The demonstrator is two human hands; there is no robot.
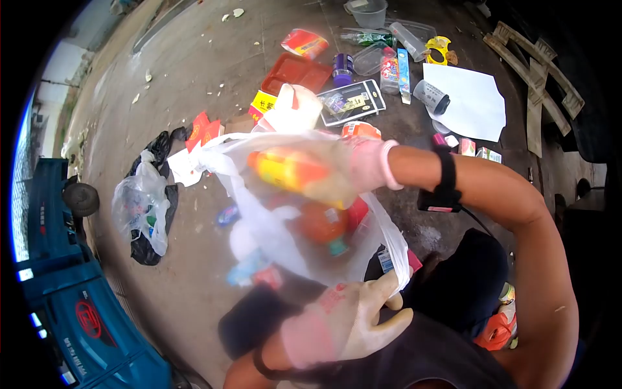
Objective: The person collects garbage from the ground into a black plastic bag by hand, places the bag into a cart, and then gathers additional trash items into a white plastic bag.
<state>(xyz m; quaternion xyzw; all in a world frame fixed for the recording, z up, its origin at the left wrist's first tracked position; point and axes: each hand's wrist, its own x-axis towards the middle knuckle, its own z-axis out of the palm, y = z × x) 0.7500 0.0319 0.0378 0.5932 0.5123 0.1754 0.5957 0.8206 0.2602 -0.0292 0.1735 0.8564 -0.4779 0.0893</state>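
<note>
Both my hands wear pale rubber gloves with pink cuffs. My right hand (340,172) is closed around a yellow and orange-red bottle-like item (288,170), blurred by motion, at the mouth of a translucent white plastic bag (385,227). Low in the view, my left hand (366,318) pinches the bag's near edge between thumb and fingers. In or behind the bag's hazy film show an orange-brown bottle (322,222) with a green cap and a light-blue item (249,267); I cannot tell which side of the film they are on.
Beyond the bag lie a red tray (295,73), a purple jar (343,68), a black-and-white flat package (353,102), a dark-lidded cup (431,97) and white paper (473,100). Left are a stuffed clear bag (139,204) and a blue machine (71,305). Wooden slats (538,78) lie right.
</note>
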